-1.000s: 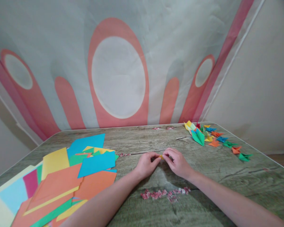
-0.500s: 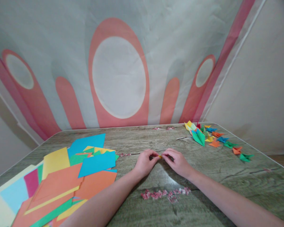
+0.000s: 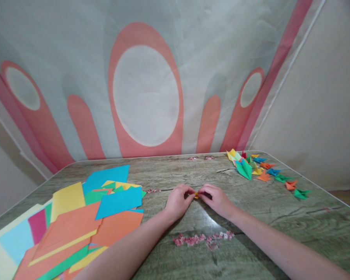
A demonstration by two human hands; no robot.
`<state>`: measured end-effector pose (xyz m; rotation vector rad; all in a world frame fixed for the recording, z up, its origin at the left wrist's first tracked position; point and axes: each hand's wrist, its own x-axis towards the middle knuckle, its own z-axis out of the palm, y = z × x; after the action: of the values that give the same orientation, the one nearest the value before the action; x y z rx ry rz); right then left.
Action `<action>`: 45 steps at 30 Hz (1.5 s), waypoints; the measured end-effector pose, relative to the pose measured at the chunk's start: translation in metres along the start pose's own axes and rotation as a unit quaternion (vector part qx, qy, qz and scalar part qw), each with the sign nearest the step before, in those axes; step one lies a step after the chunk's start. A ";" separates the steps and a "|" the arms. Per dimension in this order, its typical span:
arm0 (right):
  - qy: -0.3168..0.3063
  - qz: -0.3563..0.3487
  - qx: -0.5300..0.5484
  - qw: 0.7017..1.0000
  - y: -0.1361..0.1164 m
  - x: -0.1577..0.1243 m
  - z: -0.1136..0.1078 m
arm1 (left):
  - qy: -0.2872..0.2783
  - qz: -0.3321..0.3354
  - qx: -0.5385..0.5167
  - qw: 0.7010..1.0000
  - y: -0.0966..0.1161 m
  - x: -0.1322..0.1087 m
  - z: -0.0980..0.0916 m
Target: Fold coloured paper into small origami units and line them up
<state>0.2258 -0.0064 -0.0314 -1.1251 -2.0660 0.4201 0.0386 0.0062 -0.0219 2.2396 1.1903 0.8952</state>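
Note:
Between my fingertips, just above the table, is a small yellow piece of folded paper (image 3: 196, 195). My left hand (image 3: 179, 201) pinches its left side, thumb and forefinger closed. From the other side my right hand (image 3: 216, 199) pinches it the same way. Most of the paper is covered by the fingers, so its folded shape cannot be made out. Both wrists rest low over the wood-grain table (image 3: 204, 256).
Coloured paper sheets (image 3: 72, 221) lie in a loose pile at the left. At the back right stand several small folded paper figures (image 3: 274, 172) beside a green and yellow folded paper piece (image 3: 244, 170). A printed cloth (image 3: 146, 97) hangs behind the table.
Slightly more of the yellow paper shows between the fingertips now. My right hand has shifted a little to the left; both hands keep their pinch.

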 end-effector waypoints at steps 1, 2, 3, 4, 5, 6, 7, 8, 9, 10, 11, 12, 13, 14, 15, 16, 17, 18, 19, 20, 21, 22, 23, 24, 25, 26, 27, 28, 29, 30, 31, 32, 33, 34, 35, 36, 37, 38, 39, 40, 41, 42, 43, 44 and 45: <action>-0.002 -0.001 0.000 1.000 -0.001 0.000 0.000 | -0.001 -0.002 0.005 1.000 0.000 0.000 0.000; -0.003 -0.002 -0.002 1.000 -0.001 0.001 0.000 | -0.002 -0.004 0.009 1.000 0.000 0.000 0.000; -0.005 -0.002 -0.004 1.000 -0.001 0.001 0.000 | -0.004 -0.007 0.012 1.000 0.000 0.000 0.000; -0.006 -0.002 -0.008 1.000 -0.002 0.001 0.000 | -0.005 -0.008 0.016 1.000 0.001 0.000 0.000; -0.007 -0.001 -0.012 1.000 -0.002 0.001 0.000 | -0.007 -0.008 0.020 1.000 0.001 0.000 0.000; -0.008 -0.001 -0.016 1.000 -0.002 0.002 0.000 | -0.009 -0.006 0.023 1.000 0.001 0.000 0.000; -0.009 -0.001 -0.019 1.000 -0.002 0.002 0.000 | -0.010 -0.003 0.028 1.000 0.002 0.000 0.000; -0.010 -0.002 -0.022 1.000 -0.001 0.002 0.001 | -0.012 0.000 0.032 0.999 0.003 0.000 0.000; -0.011 -0.003 -0.024 1.000 -0.001 0.003 0.001 | -0.014 0.003 0.037 0.999 0.003 0.000 -0.001; -0.012 -0.003 -0.026 1.000 -0.001 0.003 0.001 | -0.015 0.006 0.042 0.999 0.004 -0.001 -0.001; -0.014 -0.004 -0.028 1.000 -0.001 0.003 0.001 | -0.017 0.007 0.046 0.999 0.004 -0.001 -0.002; -0.015 -0.005 -0.030 0.999 -0.001 0.003 0.001 | -0.018 0.007 0.051 0.999 0.005 -0.001 -0.002; -0.015 -0.006 -0.031 0.999 -0.002 0.003 0.001 | -0.019 0.008 0.055 0.998 0.005 -0.001 -0.003; -0.013 -0.007 -0.033 0.999 -0.002 0.003 0.001 | -0.020 0.008 0.059 0.998 0.005 -0.001 -0.003; -0.012 -0.007 -0.034 0.999 -0.002 0.003 0.002 | -0.021 0.008 0.062 0.998 0.005 -0.001 -0.004; -0.010 -0.005 -0.033 0.999 -0.003 0.003 0.002 | -0.022 0.008 0.064 0.998 0.005 0.000 -0.004; -0.008 -0.003 -0.029 1.000 -0.003 0.003 0.002 | -0.023 0.007 0.065 0.998 0.005 0.000 -0.004; -0.005 0.001 -0.023 1.000 -0.002 0.003 0.002 | -0.023 0.005 0.064 0.998 0.004 0.001 -0.004; -0.003 0.006 -0.016 1.000 -0.002 0.003 0.002 | -0.023 0.002 0.062 0.998 0.003 0.001 -0.004; 0.001 0.011 -0.007 1.000 -0.001 0.004 0.001 | -0.021 -0.001 0.059 0.998 0.002 0.002 -0.004; 0.005 0.017 0.001 1.000 0.000 0.004 0.001 | -0.018 -0.005 0.055 0.998 0.001 0.002 -0.004; 0.011 0.023 0.007 1.000 0.001 0.004 0.001 | -0.015 -0.009 0.051 0.999 -0.001 0.003 -0.004; 0.017 0.029 0.011 0.999 0.002 0.004 0.000 | -0.010 -0.013 0.048 0.999 -0.002 0.003 -0.004; 0.021 0.035 0.012 0.999 0.003 0.004 0.000 | -0.006 -0.016 0.045 0.999 -0.004 0.004 -0.004; 0.025 0.041 0.011 0.999 0.004 0.004 -0.001 | -0.003 -0.018 0.045 0.999 -0.005 0.004 -0.004; 0.027 0.047 0.008 0.999 0.005 0.004 -0.001 | 0.001 -0.019 0.046 0.999 -0.007 0.005 -0.004; 0.028 0.051 0.004 0.998 0.006 0.004 -0.001 | 0.003 -0.017 0.050 0.999 -0.008 0.005 -0.004; 0.029 0.054 -0.001 0.998 0.007 0.003 -0.001 | 0.005 -0.015 0.056 0.998 -0.009 0.005 -0.004; 0.030 0.057 -0.007 0.998 0.008 0.003 -0.001 | 0.006 -0.012 0.064 0.998 -0.010 0.006 -0.005; 0.031 0.059 -0.013 0.998 0.009 0.003 -0.001 | 0.007 -0.011 0.073 0.997 -0.011 0.006 -0.005; 0.032 0.060 -0.019 0.998 0.010 0.003 -0.001 | 0.008 -0.011 0.082 0.997 -0.012 0.006 -0.006; 0.032 0.060 -0.024 0.997 0.011 0.003 -0.002 | 0.008 -0.013 0.090 0.996 -0.013 0.006 -0.007; 0.032 0.060 -0.030 0.997 0.012 0.003 -0.002 | 0.009 -0.015 0.099 0.995 -0.014 0.006 -0.008; 0.031 0.058 -0.037 0.997 0.012 0.003 -0.002 | 0.008 -0.017 0.107 0.994 -0.015 0.006 -0.009; 0.030 0.056 -0.044 0.997 0.013 0.003 -0.003 | 0.008 -0.019 0.115 0.993 -0.016 0.006 -0.009; 0.029 0.053 -0.050 0.997 0.014 0.003 -0.004 | 0.007 -0.021 0.123 0.992 -0.017 0.006 -0.010; 0.028 0.050 -0.056 0.997 0.014 0.003 -0.004 | 0.005 -0.023 0.130 0.991 -0.017 0.007 -0.010; 0.026 0.047 -0.060 0.997 0.014 0.003 -0.005 | 0.003 -0.025 0.136 0.990 -0.018 0.007 -0.011; 0.024 0.045 -0.064 0.997 0.015 0.003 -0.006 | 0.001 -0.028 0.142 0.989 -0.019 0.007 -0.011; 0.023 0.044 -0.066 0.997 0.015 0.003 -0.006 | -0.001 -0.030 0.147 0.989 -0.019 0.007 -0.011; 0.022 0.043 -0.067 0.997 0.015 0.003 -0.006 | -0.002 -0.032 0.150 0.988 -0.019 0.007 -0.011; 0.021 0.042 -0.069 0.996 0.015 0.003 -0.006 | -0.004 -0.033 0.153 0.988 -0.019 0.008 -0.011; 0.020 0.042 -0.070 0.996 0.015 0.003 -0.006 | -0.006 -0.033 0.154 0.987 -0.019 0.008 -0.011; 0.019 0.042 -0.071 0.996 0.016 0.003 -0.006 | -0.007 -0.034 0.155 0.987 -0.019 0.008 -0.011; 0.019 0.041 -0.071 0.996 0.016 0.003 -0.006 | -0.008 -0.034 0.156 0.987 -0.019 0.008 -0.011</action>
<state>0.2382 0.0045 -0.0351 -1.2956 -2.0477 0.2921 0.0234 0.0238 -0.0236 2.4223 1.4775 0.7033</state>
